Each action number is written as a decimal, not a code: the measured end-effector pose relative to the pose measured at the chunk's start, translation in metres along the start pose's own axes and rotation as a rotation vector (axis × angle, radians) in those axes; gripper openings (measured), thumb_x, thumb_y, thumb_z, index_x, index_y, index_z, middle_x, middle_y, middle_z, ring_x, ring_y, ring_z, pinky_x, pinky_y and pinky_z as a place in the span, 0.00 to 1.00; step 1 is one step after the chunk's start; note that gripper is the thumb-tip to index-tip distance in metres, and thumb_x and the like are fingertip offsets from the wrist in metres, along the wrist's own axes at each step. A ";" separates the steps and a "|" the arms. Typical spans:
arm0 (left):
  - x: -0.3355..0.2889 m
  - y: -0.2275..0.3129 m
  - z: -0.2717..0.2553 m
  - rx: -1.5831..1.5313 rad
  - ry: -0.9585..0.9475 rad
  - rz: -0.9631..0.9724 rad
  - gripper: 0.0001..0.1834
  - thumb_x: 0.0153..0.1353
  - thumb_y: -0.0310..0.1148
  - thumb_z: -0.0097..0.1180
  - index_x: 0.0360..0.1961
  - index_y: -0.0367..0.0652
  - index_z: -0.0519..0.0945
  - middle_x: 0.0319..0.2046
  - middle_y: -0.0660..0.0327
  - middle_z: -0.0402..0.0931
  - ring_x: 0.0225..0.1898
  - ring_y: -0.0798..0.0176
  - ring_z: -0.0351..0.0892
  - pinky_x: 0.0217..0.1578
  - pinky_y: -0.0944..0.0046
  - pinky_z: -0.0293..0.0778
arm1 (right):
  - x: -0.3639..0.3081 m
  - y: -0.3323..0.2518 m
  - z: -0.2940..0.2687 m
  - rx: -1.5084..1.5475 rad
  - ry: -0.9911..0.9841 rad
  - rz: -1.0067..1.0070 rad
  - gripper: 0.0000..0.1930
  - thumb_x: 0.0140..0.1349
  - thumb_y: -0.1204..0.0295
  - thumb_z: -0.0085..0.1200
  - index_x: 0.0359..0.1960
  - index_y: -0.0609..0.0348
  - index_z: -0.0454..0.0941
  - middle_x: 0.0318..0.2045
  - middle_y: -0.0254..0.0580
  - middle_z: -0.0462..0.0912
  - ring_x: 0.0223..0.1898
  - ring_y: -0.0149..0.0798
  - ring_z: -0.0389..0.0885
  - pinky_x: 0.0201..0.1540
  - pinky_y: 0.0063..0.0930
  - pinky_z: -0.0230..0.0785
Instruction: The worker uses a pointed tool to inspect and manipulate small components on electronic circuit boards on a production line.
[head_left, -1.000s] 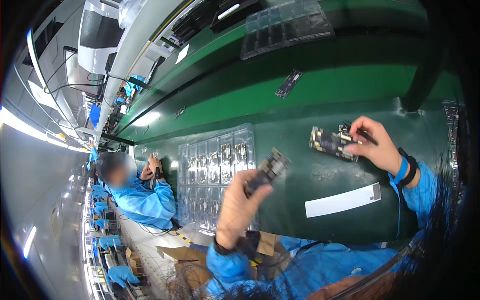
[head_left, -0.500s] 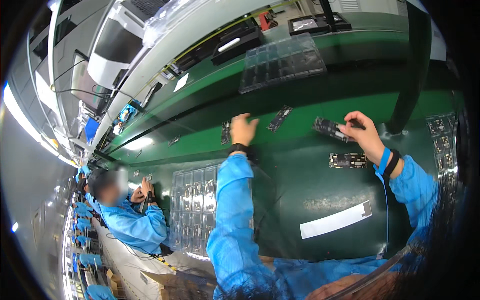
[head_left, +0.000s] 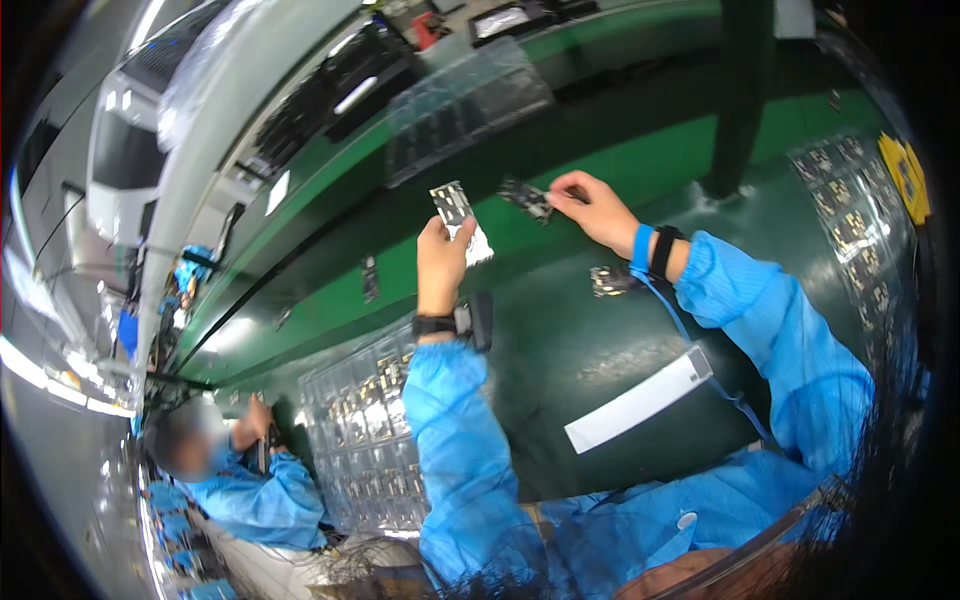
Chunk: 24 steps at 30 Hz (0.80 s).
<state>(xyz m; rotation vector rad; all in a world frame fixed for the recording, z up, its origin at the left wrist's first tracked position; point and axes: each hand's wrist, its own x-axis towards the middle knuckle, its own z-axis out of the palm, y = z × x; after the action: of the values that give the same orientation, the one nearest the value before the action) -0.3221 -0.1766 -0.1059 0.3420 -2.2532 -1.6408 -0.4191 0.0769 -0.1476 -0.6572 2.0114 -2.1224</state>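
Note:
My left hand [head_left: 442, 260] is closed on a small circuit board [head_left: 452, 203], raised above the green belt, with a bright silvery part beside the thumb. My right hand [head_left: 597, 210] pinches a second, dark circuit board [head_left: 524, 199] at its right end. A dark slim object also shows among those right fingers; its kind is unclear. Just below the right wrist, another circuit board [head_left: 610, 281] lies on the green table, partly covered by the blue wrist strap. A further board [head_left: 370, 279] rests on the belt to the left of my left hand.
Clear trays of boards [head_left: 360, 400] stand at left, and another tray [head_left: 862, 235] lies at right. A white paper strip [head_left: 635, 402] lies in front of me. An empty clear tray [head_left: 465, 108] sits beyond the belt, near a dark post [head_left: 740, 110]. A co-worker [head_left: 250, 490] works at left.
My left hand has closed on a board from the belt and lifted it. My right hand has moved left with its board, toward the left hand. The whole view has shifted right.

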 end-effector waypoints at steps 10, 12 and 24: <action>-0.152 0.053 0.143 0.282 -0.740 0.076 0.19 0.56 0.26 0.75 0.48 0.34 0.84 0.41 0.51 0.86 0.43 0.54 0.87 0.45 0.56 0.81 | -0.074 -0.065 -0.107 0.152 0.008 0.150 0.18 0.78 0.65 0.55 0.62 0.62 0.73 0.45 0.47 0.86 0.42 0.34 0.89 0.48 0.27 0.85; -0.164 0.052 0.156 0.514 -0.468 0.408 0.24 0.54 0.27 0.75 0.52 0.38 0.84 0.53 0.50 0.81 0.53 0.45 0.82 0.54 0.53 0.77 | -0.099 -0.071 -0.122 0.135 0.031 0.164 0.17 0.80 0.65 0.53 0.62 0.62 0.73 0.41 0.46 0.86 0.37 0.34 0.88 0.42 0.26 0.84; -0.243 0.079 0.174 0.716 -0.434 0.392 0.40 0.57 0.38 0.73 0.68 0.32 0.72 0.69 0.45 0.67 0.67 0.42 0.69 0.66 0.45 0.68 | -0.159 -0.066 -0.139 0.068 -0.120 0.287 0.10 0.75 0.75 0.54 0.54 0.66 0.79 0.28 0.33 0.82 0.27 0.26 0.80 0.32 0.21 0.74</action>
<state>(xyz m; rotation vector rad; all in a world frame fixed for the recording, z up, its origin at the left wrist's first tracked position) -0.1689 0.0924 -0.1097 -0.3207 -2.9375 -0.7194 -0.3207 0.2735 -0.1176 -0.4432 1.8367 -1.9271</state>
